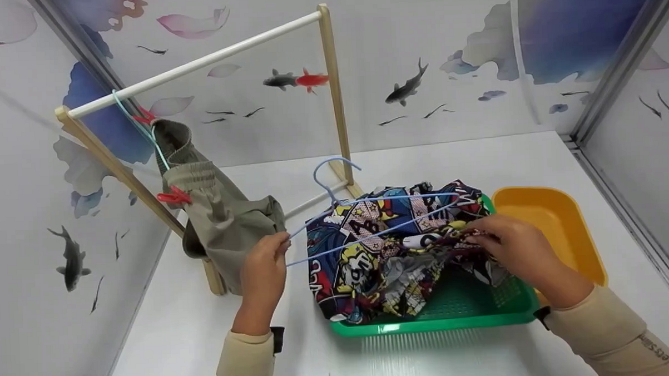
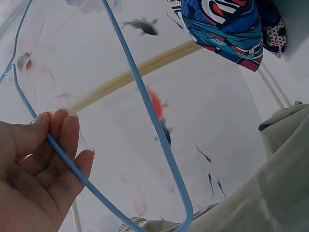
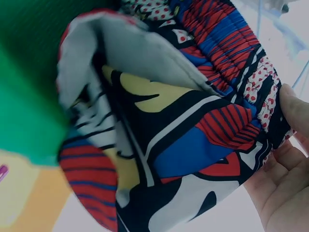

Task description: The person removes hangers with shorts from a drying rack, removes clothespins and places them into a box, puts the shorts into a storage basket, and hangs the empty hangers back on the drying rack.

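My left hand (image 1: pixel 264 279) pinches the end of a light blue wire hanger (image 2: pixel 187 208) between thumb and fingertips. The hanger's hook points up and away, and its wires cross in front of a pair of comic-print shorts (image 1: pixel 365 265). At the waistband side, my right hand (image 1: pixel 517 251) grips the shorts with thumb and fingers. In the right wrist view, the gathered elastic waistband (image 3: pixel 227 43) and a grey-lined leg opening show beside the right hand (image 3: pixel 285 188). The shorts lie bunched over a green plastic basket (image 1: pixel 428 325).
To the left stands a wooden rack with a white rod (image 1: pixel 213 58). Olive shorts (image 1: pixel 218 203) hang there from a teal hanger (image 1: pixel 126 114), held by red clips (image 1: pixel 173 196). A yellow-orange tub (image 1: pixel 558 219) sits right of the basket. Printed panels enclose the white table.
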The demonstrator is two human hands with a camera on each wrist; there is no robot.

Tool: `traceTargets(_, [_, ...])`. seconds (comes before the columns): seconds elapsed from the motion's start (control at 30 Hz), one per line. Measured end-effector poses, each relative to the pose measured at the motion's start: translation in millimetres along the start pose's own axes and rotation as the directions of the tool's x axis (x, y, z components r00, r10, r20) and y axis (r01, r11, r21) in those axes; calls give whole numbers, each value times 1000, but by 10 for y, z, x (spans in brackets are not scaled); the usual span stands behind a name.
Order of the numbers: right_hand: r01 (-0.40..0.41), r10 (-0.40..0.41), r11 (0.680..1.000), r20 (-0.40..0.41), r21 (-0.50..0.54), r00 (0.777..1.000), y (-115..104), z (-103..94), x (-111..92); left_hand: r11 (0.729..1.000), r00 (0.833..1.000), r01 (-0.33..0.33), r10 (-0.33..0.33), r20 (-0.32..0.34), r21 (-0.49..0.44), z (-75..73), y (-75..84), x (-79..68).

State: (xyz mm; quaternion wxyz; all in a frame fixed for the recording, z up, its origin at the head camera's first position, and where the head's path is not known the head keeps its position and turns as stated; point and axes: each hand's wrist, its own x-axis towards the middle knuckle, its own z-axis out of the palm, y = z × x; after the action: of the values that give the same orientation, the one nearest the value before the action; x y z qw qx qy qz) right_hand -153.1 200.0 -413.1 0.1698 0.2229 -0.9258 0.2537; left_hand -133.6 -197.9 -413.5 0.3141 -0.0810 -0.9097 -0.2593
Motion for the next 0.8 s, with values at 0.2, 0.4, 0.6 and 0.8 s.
traceTargets(0.2, [118, -118, 993, 17, 9, 993, -157, 115, -19, 1000, 1000, 16, -16, 3, -13, 43, 41, 2])
traceTargets(0.4, [184, -185, 983, 63, 16, 981, -278, 227, -40, 1000, 1000, 2, -2, -6, -18, 76, 74, -5])
traceTargets(0.6, [218, -227, 973, 131, 81, 965, -359, 315, -76, 1000, 1000, 3, -3, -3, -21, 112, 100, -11])
traceTargets(0.8, [196, -211, 976, 218, 91, 953, -360, 388, -86, 1000, 1000, 1, -1, -5, -25, 117, 139, -10])
